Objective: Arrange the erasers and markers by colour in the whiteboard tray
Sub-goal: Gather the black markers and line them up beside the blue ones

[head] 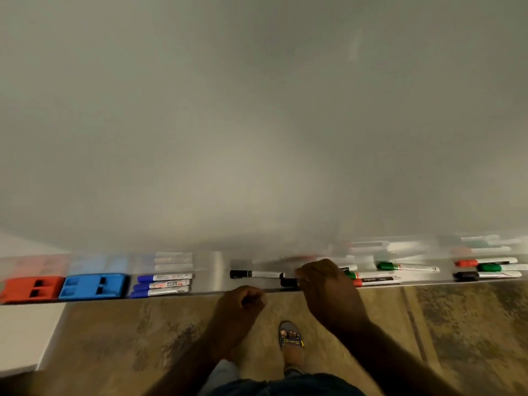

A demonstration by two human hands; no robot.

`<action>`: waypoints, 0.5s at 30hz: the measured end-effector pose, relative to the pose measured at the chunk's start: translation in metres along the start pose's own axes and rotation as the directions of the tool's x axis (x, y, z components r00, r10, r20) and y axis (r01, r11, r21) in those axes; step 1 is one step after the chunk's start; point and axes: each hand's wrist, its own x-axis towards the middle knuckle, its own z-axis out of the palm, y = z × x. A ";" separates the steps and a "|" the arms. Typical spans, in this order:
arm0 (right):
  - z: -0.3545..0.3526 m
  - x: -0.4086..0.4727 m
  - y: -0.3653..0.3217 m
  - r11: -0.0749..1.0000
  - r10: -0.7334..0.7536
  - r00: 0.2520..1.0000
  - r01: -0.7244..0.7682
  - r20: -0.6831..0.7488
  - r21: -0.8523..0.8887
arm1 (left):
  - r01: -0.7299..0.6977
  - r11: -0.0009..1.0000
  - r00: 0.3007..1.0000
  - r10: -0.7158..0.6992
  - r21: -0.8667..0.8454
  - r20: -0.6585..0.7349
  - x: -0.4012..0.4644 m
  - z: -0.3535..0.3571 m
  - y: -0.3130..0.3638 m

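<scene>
Black marker (pixel 289 282) lengthwise along tray (pixel 211 270), cap leftward, right hand (pixel 324 284) grip pinching it

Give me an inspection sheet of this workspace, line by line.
Surface: whiteboard tray, metal, runs along the board's foot.
Job's things: red eraser beside blue eraser; three blue markers grouped; black marker alone; green and red markers mixed; red, green, black trio far right.
Clutter: nothing seen.
Grippers: right hand on a black marker in the tray; left hand curled, apparently empty.
Cables: nothing seen.
Surroundings: whiteboard, mottled floor, sandalled foot.
</scene>
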 end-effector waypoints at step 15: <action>0.085 0.030 -0.064 0.987 0.000 0.972 0.038 0.234 -0.158 | 0.081 0.962 0.992 -0.104 -0.259 -0.075 0.000 -0.035 -0.034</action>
